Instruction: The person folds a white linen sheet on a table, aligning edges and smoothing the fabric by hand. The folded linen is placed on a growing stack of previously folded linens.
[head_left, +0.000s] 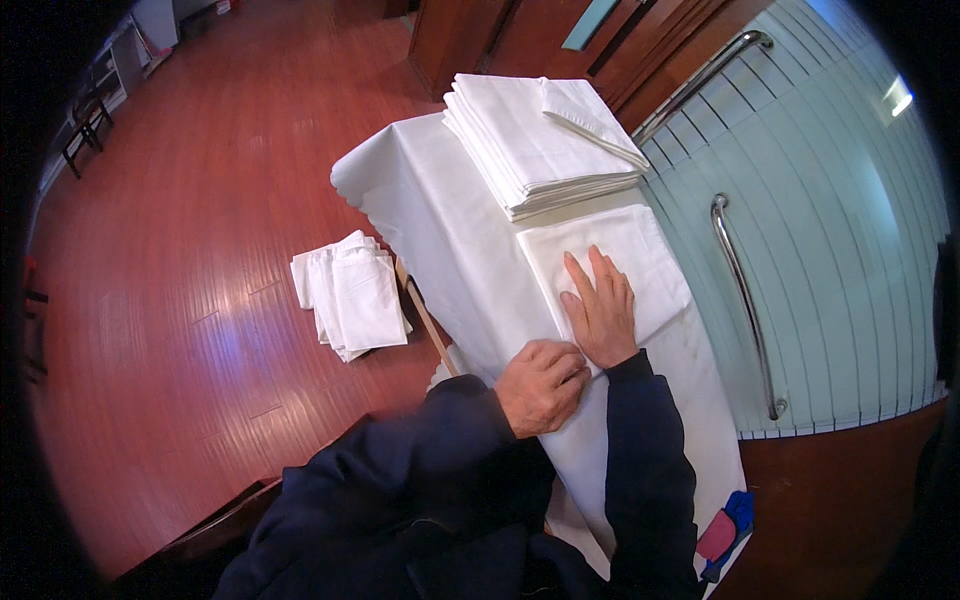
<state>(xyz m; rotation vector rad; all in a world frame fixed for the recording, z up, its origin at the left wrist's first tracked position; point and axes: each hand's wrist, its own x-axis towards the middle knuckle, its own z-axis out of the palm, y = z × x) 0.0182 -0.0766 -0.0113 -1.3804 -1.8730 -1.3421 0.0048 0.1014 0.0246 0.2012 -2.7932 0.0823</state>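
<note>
A folded white cloth (645, 255) lies on a table covered with a white tablecloth (435, 217). My right hand (602, 307) rests flat on this cloth, palm down with the fingers a little apart. At the cloth's near left corner is my left hand (544, 386), its fingers curled; whether they pinch the edge is hidden. Just beyond the folded cloth stands a neat stack of folded white cloths (525, 142), the top one with a corner turned back.
Another pile of folded white cloths (360, 292) is left of the table. A blue and pink item (720, 534) lies at the near right table end. Along the right side stands a glass door with metal handles (742, 300); wooden doors (517, 37) are beyond the table.
</note>
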